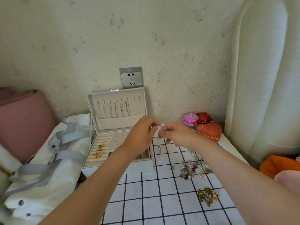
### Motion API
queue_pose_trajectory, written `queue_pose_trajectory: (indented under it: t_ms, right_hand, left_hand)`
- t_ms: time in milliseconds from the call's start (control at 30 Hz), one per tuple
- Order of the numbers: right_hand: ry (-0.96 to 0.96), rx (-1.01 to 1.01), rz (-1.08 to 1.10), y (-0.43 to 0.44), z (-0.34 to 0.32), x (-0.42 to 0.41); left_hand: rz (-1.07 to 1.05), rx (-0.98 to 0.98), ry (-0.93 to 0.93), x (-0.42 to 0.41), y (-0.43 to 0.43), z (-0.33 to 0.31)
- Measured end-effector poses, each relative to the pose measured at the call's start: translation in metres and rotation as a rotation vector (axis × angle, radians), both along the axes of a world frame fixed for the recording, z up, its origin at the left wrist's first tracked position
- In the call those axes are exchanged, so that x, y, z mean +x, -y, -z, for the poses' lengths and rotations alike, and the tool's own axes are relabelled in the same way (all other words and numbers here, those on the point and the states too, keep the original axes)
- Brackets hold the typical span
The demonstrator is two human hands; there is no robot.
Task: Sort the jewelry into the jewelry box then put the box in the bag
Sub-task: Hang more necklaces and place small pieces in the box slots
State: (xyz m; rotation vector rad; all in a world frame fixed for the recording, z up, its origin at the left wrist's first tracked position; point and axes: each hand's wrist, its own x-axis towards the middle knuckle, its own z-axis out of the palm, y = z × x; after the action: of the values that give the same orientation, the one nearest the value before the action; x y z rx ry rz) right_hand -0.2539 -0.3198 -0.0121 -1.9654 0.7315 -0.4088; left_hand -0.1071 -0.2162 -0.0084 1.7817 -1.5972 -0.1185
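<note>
The white jewelry box stands open on the table's left, its lid leaning on the wall. Several necklaces hang inside the lid, and rings sit in the tray's slots. My left hand and my right hand are raised side by side just right of the box, each pinching the top of a thin silver chain that dangles between them. A white bag with grey straps lies left of the box.
Loose brooches and earrings and a gold beaded bracelet lie on the checked cloth. A red heart box, a small red box and a pink round box stand at the back right. A pink cushion sits far left.
</note>
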Motion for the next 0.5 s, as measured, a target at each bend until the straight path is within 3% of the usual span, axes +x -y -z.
queue_pose_trajectory:
  t_ms: [133, 300, 500]
  right_hand:
    - [0.023, 0.079, -0.051, -0.016, -0.012, 0.01]
    - [0.03, 0.033, -0.123, -0.04, -0.019, 0.026]
    - [0.057, 0.068, -0.134, -0.057, -0.017, 0.053]
  left_hand:
    - [-0.008, -0.03, 0.021, 0.011, -0.025, -0.007]
    - [-0.025, -0.05, -0.022, 0.023, -0.052, -0.013]
    - [-0.091, -0.076, -0.266, 0.037, -0.079, -0.003]
